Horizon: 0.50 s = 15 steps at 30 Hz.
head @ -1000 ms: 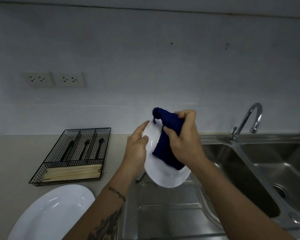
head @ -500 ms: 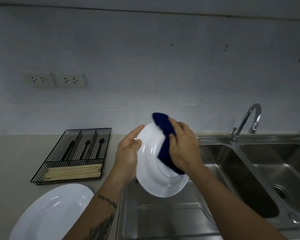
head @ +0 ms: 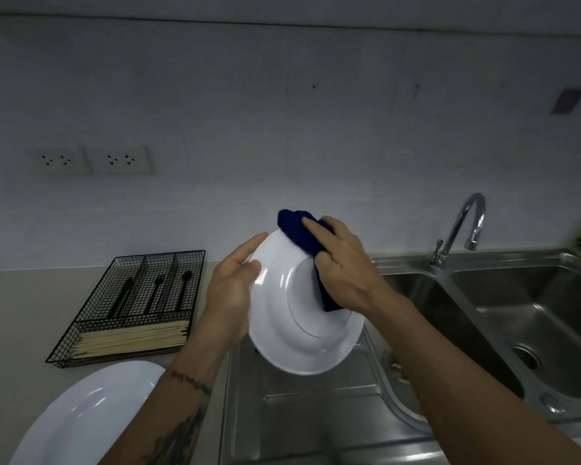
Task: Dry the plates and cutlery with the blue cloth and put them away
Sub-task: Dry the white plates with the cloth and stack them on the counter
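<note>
Since a second ago the plate (head: pixel 296 333) has turned its hollow face more toward the camera, and the cloth (head: pixel 302 236) has slid to its upper right rim. The plate is held tilted on edge above the drainboard (head: pixel 309 417), its rim running top to bottom. The left hand (head: pixel 230 293) grips the left rim, thumb in front, fingers behind. The right hand (head: pixel 344 266) presses the cloth to the plate, fingers mostly straight and close together. A second plate (head: pixel 81 414) lies flat on the counter (head: pixel 17 313), near the cutlery basket (head: pixel 131 307).
</note>
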Each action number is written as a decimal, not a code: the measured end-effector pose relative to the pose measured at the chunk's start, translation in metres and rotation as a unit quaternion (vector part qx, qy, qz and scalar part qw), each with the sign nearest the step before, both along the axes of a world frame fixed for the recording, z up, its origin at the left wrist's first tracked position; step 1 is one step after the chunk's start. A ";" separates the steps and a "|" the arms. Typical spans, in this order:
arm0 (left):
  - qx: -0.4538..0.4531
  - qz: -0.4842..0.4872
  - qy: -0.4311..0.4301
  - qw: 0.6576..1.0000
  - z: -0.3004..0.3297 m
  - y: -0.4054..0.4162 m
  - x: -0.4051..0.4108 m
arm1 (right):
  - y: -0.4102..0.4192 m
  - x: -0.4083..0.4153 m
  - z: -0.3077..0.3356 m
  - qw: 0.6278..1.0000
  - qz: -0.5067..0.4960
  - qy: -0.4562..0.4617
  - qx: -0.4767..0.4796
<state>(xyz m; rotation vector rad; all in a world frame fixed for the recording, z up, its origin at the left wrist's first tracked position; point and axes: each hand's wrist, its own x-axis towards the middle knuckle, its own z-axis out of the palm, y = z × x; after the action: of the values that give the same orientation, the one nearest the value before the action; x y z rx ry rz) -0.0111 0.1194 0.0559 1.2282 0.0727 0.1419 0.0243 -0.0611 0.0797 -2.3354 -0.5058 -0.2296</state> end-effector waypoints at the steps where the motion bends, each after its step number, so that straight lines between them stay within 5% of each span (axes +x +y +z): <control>1: -0.012 0.008 -0.004 1.000 0.000 0.002 -0.001 | -0.004 0.003 0.001 1.000 -0.003 0.021 0.006; 8: -0.127 0.088 -0.017 0.988 -0.017 0.014 -0.010 | -0.018 -0.004 -0.047 0.923 -0.039 0.225 0.309; 12: -0.132 0.037 -0.016 0.990 -0.024 0.020 -0.018 | -0.020 -0.008 -0.037 0.906 -0.096 0.192 0.366; 15: -0.034 0.023 -0.013 0.999 -0.013 0.038 -0.011 | -0.029 -0.005 -0.021 0.938 -0.067 0.150 0.305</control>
<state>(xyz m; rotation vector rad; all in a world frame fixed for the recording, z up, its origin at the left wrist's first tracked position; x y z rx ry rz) -0.0217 0.1572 0.0426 1.1565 0.0828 0.1933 0.0197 -0.0903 0.0589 -1.7498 -0.0963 -0.0730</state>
